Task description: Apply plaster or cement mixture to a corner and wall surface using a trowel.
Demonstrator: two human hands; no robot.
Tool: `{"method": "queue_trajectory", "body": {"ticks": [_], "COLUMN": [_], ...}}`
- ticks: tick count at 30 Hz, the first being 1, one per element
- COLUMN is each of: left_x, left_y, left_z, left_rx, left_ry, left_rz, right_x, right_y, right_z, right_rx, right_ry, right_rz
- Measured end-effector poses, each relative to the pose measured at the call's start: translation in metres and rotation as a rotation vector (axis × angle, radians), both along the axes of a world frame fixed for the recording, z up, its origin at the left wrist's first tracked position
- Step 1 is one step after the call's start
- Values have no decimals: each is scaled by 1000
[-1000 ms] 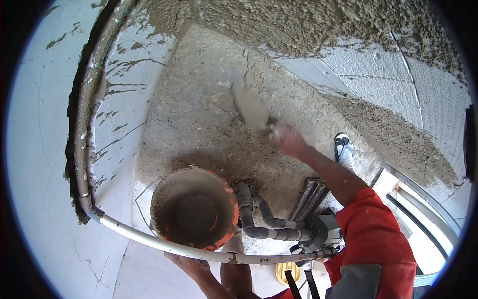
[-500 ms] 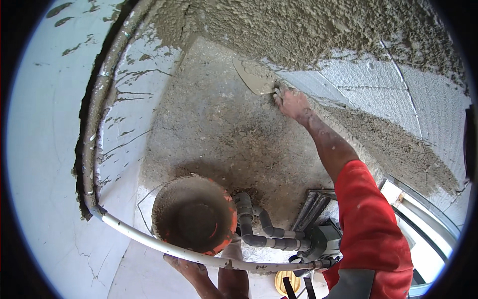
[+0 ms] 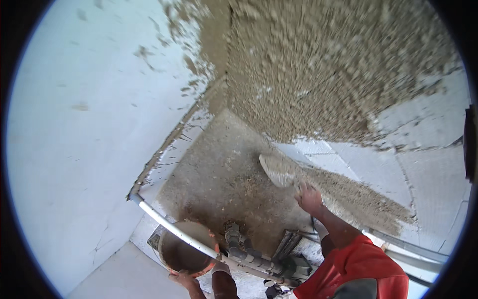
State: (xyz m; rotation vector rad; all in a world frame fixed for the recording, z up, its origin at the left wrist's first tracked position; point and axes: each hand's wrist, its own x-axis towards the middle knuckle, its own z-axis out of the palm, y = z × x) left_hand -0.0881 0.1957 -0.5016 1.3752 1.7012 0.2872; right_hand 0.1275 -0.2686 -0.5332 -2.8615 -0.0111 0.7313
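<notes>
My right hand (image 3: 309,198) is closed around the handle of a trowel (image 3: 275,171), a pointed blade with wet mortar on it. The blade is held over the floor, close to the foot of the right-hand wall. At the lower left, my left hand (image 3: 183,279) grips the near edge of an orange bucket (image 3: 192,230). Mortar coats the bucket's inside, and its bottom is dark. A white pipe crosses in front of the bucket and hides part of it.
Rough mortar (image 3: 318,70) covers the upper right wall above bare white panels. A white pipe (image 3: 174,230) curves out from the left wall. Grey pipe fittings (image 3: 233,236) rise beside the bucket, near a dark green pump (image 3: 296,266). The concrete floor (image 3: 219,164) is dusty.
The view has shifted upward, showing more wall. My right hand still holds the trowel, now nearer to me along the right wall. My left hand and the bucket remain together.
</notes>
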Motion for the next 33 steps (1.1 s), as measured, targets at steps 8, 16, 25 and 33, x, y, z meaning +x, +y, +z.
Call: {"method": "queue_trajectory", "body": {"ticks": [8, 16, 25, 33], "left_x": [-77, -127, -142, -124], "left_y": [-3, -26, -21, -18], "left_z": [101, 156, 179, 185], "left_rx": [250, 41, 31, 21], "left_ry": [1, -60, -104, -74], "left_rz": [0, 73, 299, 305], "right_x": [-21, 6, 233, 115], "right_y": [-3, 54, 184, 147], "right_z": [157, 274, 255, 242], "right_rx": [-83, 203, -329, -427], "right_ry": [54, 488, 308, 588], "right_rz": [476, 1009, 867, 755]}}
